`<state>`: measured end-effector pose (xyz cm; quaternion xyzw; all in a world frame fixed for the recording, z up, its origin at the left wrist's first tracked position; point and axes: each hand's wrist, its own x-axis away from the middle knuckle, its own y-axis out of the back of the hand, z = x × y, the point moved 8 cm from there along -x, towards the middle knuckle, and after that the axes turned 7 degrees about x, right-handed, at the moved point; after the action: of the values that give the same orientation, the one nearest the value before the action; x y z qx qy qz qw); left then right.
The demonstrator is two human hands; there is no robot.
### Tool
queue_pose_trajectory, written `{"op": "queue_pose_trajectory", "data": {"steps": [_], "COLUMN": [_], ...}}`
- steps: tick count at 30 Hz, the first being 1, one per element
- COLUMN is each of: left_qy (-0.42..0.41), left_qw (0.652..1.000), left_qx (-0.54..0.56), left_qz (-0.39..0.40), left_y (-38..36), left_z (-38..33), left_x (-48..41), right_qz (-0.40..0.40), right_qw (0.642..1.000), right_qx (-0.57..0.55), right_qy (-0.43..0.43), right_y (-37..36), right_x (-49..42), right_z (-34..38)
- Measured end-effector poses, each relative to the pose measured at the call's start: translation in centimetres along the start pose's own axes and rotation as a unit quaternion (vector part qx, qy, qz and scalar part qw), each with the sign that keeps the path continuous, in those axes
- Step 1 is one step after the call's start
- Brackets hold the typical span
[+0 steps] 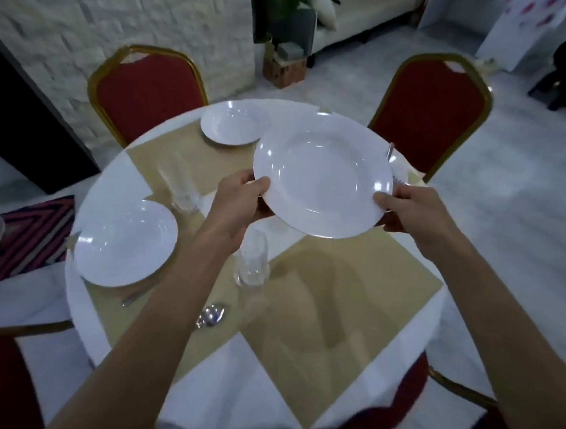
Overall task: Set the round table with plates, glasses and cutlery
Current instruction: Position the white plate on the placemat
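two bare hands grip one glossy white round plate [320,173] at centre frame, raised above the round white-clothed table [284,390]. the left hand [243,195] curls round its left rim, thumb on top. the right hand [404,210] pinches its right rim. a matching smooth plate [124,242] lies on the cloth at left.

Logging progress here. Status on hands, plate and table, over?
Left hand, right hand grip held plate by its rim, above table. Far plate, left plate already down. Glass upright by left forearm, mind it.
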<state>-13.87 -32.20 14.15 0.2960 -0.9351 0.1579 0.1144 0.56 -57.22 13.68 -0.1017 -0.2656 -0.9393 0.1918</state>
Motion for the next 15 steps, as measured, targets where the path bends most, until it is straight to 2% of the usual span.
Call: {"op": "queue_pose_trajectory", "data": {"steps": [7, 12, 15], "left_qy": [0.033, 0.048, 0.082], "left_qw": [0.998, 0.996, 0.992], "left_qx": [0.007, -0.012, -0.032], "left_qz": [-0.05, -0.079, -0.087], "left_y": [-2.3, -2.1, -1.0], "left_z": [9.5, 16.2, 20.0], "left_x": [7.1, 10.2, 11.4], "right_qz": [0.0, -0.004, 0.02], "right_qw": [0.998, 0.996, 0.991], "right_qx": [-0.029, -0.011, 0.01], "right_qy": [-0.059, -0.093, -0.13], "right_y": [1.4, 0.0, -1.8], "right_x": [5.2, 7.3, 8.4], "right_z": [-10.6, -16.5, -20.5]}}
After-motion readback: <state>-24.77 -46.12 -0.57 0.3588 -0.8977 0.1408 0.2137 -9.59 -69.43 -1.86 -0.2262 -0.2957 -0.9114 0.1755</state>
